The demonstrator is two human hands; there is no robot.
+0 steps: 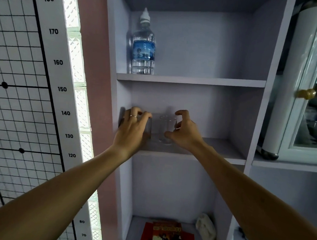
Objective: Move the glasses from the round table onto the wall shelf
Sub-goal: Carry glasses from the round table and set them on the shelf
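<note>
Two clear drinking glasses stand side by side on the middle board of the lilac wall shelf (216, 152), near its left wall. My left hand (133, 129) is wrapped around the left glass (148, 128) from the front, its fingers curled over the rim, so most of that glass is hidden. The right glass (167, 129) stands upright on the board. My right hand (185, 133) is just right of it, fingers spread in a loose claw. Its thumb tip is at the glass's lower right side and its index finger is raised above the rim.
A water bottle (143, 45) with a blue label stands on the board above, at the left. A red book (167, 234) and a white cloth (206, 228) lie on the bottom board. A glass-door cabinet (306, 94) stands at the right, a height chart (58, 62) at the left.
</note>
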